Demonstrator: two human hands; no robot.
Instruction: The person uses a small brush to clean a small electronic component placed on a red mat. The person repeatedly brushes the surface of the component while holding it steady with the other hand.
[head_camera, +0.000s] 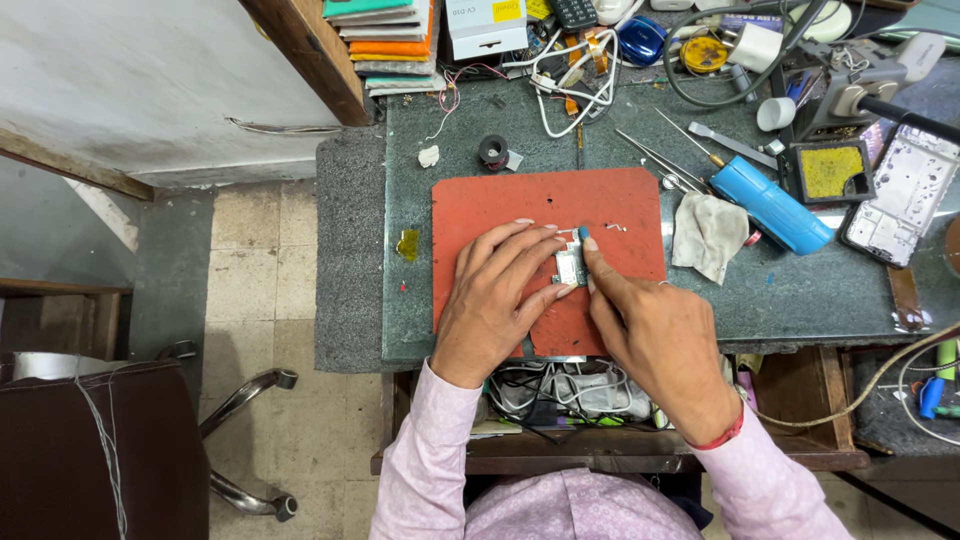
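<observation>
We've got a small metal-shielded circuit board near the centre of the red mat, which lies on the grey stone worktop. Our left hand lies flat over the mat, fingers spread, tips pinning the board's 9 o'clock edge; that grip is open and pressing, not wrapped round anything. Our right hand comes in from 4 o'clock, forefinger out, and what looks like a thin blue tool tip shows at the board's 12–1 o'clock corner. Whether the right grip is closed round a handle we can't tell, since the hand hides it.

Risks, as we judge them:
- The board is held by fingertip pressure only, so a hard push from the tip could skid it toward 9 o'clock or flip it.
- Small white bits lie on the mat just at 1 o'clock of the board; a sweep of the right hand could flick them off and lose them.
- The tip could slip off the shield and gouge the board or jab a left fingertip.

Containers: the black tray at 2 o'clock holds a yellow sponge. The drawer below the worktop edge at 6 o'clock holds white cables and adapters, tangled. A round yellow tin sits at 1 o'clock, contents unclear.
</observation>
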